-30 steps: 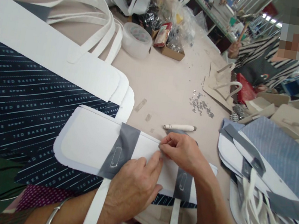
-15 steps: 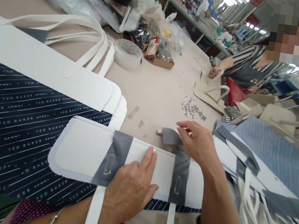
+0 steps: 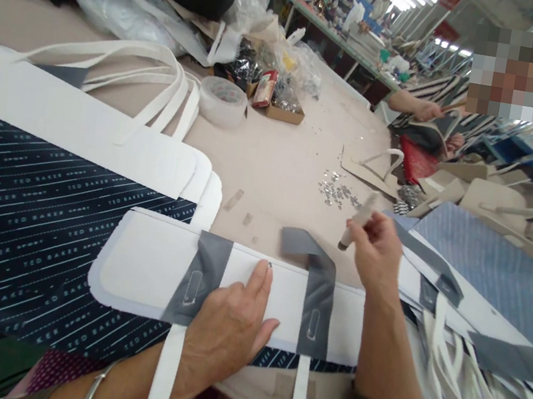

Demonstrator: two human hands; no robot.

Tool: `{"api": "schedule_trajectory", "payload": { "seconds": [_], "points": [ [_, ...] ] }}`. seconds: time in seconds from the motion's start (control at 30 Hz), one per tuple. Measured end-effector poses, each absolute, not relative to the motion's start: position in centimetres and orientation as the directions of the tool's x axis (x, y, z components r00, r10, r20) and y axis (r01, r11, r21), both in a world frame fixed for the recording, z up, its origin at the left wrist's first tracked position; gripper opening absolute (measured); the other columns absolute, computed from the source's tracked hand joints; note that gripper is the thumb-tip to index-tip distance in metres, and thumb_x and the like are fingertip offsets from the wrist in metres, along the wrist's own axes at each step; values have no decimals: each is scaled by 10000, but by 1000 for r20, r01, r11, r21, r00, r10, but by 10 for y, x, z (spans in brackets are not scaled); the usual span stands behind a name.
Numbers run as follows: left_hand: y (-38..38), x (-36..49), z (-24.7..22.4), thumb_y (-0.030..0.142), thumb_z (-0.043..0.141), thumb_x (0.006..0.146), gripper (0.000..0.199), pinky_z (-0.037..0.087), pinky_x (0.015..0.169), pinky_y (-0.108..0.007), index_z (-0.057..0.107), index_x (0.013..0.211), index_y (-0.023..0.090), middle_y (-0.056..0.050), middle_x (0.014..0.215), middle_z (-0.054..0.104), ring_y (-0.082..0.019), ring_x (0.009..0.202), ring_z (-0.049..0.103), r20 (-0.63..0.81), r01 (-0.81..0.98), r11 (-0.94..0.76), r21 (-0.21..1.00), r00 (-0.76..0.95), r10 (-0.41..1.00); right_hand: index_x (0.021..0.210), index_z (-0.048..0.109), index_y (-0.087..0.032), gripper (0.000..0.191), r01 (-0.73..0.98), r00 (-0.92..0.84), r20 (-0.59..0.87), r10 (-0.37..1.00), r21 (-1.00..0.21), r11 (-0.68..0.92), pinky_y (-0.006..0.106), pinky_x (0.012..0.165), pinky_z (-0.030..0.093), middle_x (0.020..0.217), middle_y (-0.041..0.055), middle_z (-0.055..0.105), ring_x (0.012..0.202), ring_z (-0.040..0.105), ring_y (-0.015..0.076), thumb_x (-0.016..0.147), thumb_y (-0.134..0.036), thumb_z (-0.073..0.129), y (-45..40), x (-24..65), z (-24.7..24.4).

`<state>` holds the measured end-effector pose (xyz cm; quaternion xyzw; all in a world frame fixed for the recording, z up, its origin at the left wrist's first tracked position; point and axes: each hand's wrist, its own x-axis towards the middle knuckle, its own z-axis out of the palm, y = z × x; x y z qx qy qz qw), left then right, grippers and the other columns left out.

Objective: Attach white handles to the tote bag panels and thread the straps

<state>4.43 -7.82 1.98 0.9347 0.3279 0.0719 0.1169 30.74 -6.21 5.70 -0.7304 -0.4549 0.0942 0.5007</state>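
Note:
A white panel [image 3: 145,261] with rounded corners lies on dark striped fabric [image 3: 55,220]. Two grey strips [image 3: 208,268] with stitched slots cross the panel, and white straps [image 3: 165,372] hang from them toward me. My left hand [image 3: 231,325] lies on the panel between the strips, fingers stretched, fingertips near its far edge by a tiny shiny piece. Raised above the table to the right of the panel, my right hand [image 3: 374,250] is closed round a small pale tool [image 3: 359,221] with a dark tip. The right strip's loose end folds over the panel's far edge.
Stacked white panels [image 3: 151,161] with straps lie at left. Clear tape [image 3: 222,101], a small box [image 3: 284,115] and scattered metal bits [image 3: 338,191] are farther back. More strapped pieces [image 3: 455,351] lie at right. Another person's hands hold something at the back right.
My right hand has moved right, away from the right strip's loose end, and the pale tool in it now points upward. My left hand stays on the panel. The other person's hands have moved.

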Motion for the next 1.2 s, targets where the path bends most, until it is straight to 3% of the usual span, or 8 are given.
{"api": "schedule_trajectory", "payload": {
  "seconds": [0.07,0.13,0.23,0.33,0.47,0.63,1.03,1.2],
  "points": [
    [-79,45,18,380,600,890,648,608,716,-340,448,1435,65,-165,1532,419,-229,872,697,66,601,-753,267,768,637,968,607,-212,281,216,735,276,619,-961,171,393,811,534,840,-18,645,800,646,174,695,-159,652,-72,305,67],
    [-79,45,17,397,599,893,647,607,715,-337,455,1431,67,-169,1527,426,-227,869,695,72,605,-752,262,765,640,897,612,-206,326,-76,806,165,569,-923,376,382,828,547,812,-34,634,785,647,147,596,-81,613,-83,292,74],
    [-79,44,16,406,581,906,636,604,716,-336,461,1425,59,-183,1524,426,-229,871,693,77,599,-761,248,771,632,817,599,-188,317,-375,790,-23,612,-808,454,296,719,548,745,-47,597,660,598,90,533,-46,586,-95,265,72],
    [-78,44,16,418,570,914,642,600,724,-332,451,1431,55,-190,1524,423,-236,903,690,61,596,-763,253,777,627,737,544,-187,178,-558,720,-157,676,-709,430,248,577,490,636,-75,523,526,517,66,632,-148,683,-98,242,56],
    [-78,43,17,431,543,930,640,593,730,-330,442,1434,49,-203,1522,420,-241,929,684,46,588,-768,255,786,617,591,378,-198,415,-629,709,-261,655,-653,421,223,478,395,435,-129,331,358,353,47,832,-348,680,-87,229,36],
    [-79,43,16,445,529,936,643,583,676,-326,447,1431,42,-205,1518,425,-229,857,679,47,586,-770,253,787,615,593,373,-199,450,-677,723,-412,555,-583,449,229,476,385,395,-119,338,330,334,55,989,-381,484,-72,218,29],
    [-78,42,16,399,530,937,573,570,625,-337,503,1384,43,-229,1478,470,-228,811,683,74,558,-781,281,799,597,608,364,-199,420,-656,739,-400,543,-611,443,227,494,412,403,-128,332,334,341,50,967,-343,527,-68,208,23],
    [-76,42,16,379,540,929,553,571,615,-334,515,1373,50,-223,1494,450,-214,781,685,85,542,-785,298,805,588,593,349,-199,419,-539,795,-261,547,-717,441,223,468,397,405,-135,310,329,292,42,899,-307,614,-67,198,25]
  ]
}}
